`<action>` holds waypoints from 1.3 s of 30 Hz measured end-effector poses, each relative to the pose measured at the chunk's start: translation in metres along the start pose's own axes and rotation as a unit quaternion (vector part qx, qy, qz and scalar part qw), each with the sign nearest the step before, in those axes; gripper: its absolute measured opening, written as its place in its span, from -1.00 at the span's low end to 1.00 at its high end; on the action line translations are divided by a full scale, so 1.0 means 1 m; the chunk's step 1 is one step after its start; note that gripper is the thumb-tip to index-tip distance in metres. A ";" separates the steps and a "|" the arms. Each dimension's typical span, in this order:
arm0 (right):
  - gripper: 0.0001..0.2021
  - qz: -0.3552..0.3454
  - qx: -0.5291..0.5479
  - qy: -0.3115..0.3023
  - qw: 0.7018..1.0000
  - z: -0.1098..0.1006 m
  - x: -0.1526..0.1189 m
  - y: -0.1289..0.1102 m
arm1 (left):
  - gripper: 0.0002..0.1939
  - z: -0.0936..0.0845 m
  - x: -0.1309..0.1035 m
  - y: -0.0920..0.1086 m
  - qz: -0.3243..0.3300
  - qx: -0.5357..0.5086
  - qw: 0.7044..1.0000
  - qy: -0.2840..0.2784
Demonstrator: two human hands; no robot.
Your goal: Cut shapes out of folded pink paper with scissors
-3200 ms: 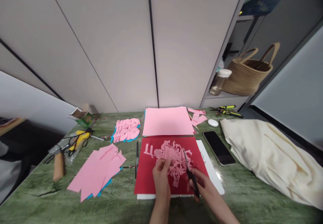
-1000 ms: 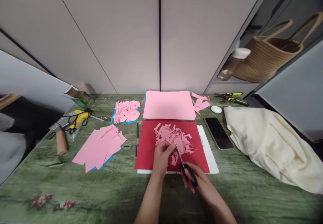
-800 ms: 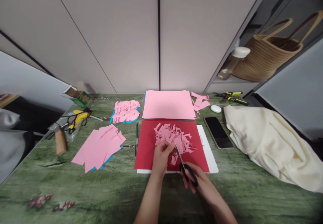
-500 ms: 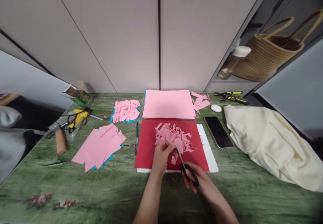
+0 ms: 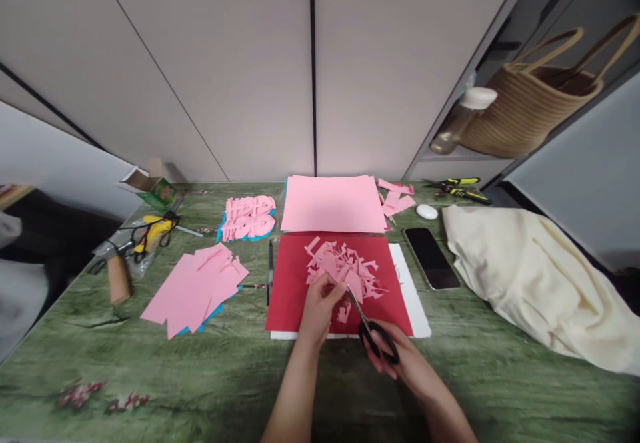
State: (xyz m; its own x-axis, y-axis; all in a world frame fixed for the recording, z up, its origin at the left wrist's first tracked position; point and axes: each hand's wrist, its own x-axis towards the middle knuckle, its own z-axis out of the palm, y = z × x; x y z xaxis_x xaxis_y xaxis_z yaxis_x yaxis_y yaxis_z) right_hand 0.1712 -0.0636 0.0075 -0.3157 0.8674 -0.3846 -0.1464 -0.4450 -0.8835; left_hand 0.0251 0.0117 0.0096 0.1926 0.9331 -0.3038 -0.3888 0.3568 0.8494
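Observation:
My left hand (image 5: 319, 306) is closed in a pinch over the pile of pink paper scraps (image 5: 367, 282). Between its fingers is a small piece of pink paper, mostly hidden by the hand. In my right hand (image 5: 395, 350) is a pair of scissors (image 5: 363, 318) with black handles. Their blades point up and left, and the tips are right beside my left fingertips. Both hands are above a red sheet (image 5: 287, 296), which lies on a white sheet (image 5: 420, 320) and carries the scraps.
Behind lies a stack of pink sheets (image 5: 330, 203). To the left are cut pink pieces (image 5: 249, 218), loose pink paper (image 5: 183, 290), a black pen (image 5: 271, 273) and a yellow glue gun (image 5: 157, 228). On the right are a phone (image 5: 431, 258), pliers (image 5: 465, 193) and cream cloth (image 5: 530, 276).
The scissors' handles and my right hand have shifted slightly to the right. My left hand stays nearly in place, still pinching the paper. The whole view has moved a little.

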 end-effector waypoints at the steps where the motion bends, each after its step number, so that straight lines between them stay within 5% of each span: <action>1: -0.64 0.002 0.000 0.002 1.000 0.000 0.000 -0.001 | -0.72 0.000 0.000 0.000 0.001 0.005 1.000 -0.001; 14: -0.61 0.058 0.024 0.090 0.994 -0.005 -0.003 0.007 | -0.72 -0.001 -0.001 0.001 0.008 0.053 0.999 -0.002; 39: -0.62 0.007 0.017 0.049 0.999 0.002 0.002 0.003 | -0.72 0.001 -0.001 -0.003 0.018 0.018 0.999 0.022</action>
State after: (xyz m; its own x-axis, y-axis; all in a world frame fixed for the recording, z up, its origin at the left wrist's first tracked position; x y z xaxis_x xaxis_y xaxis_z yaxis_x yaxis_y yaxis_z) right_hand 0.1678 -0.0635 0.0041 -0.2254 0.8775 -0.4232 -0.1750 -0.4638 -0.8685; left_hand 0.0273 0.0097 0.0079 0.1391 0.9464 -0.2914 -0.3617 0.3225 0.8748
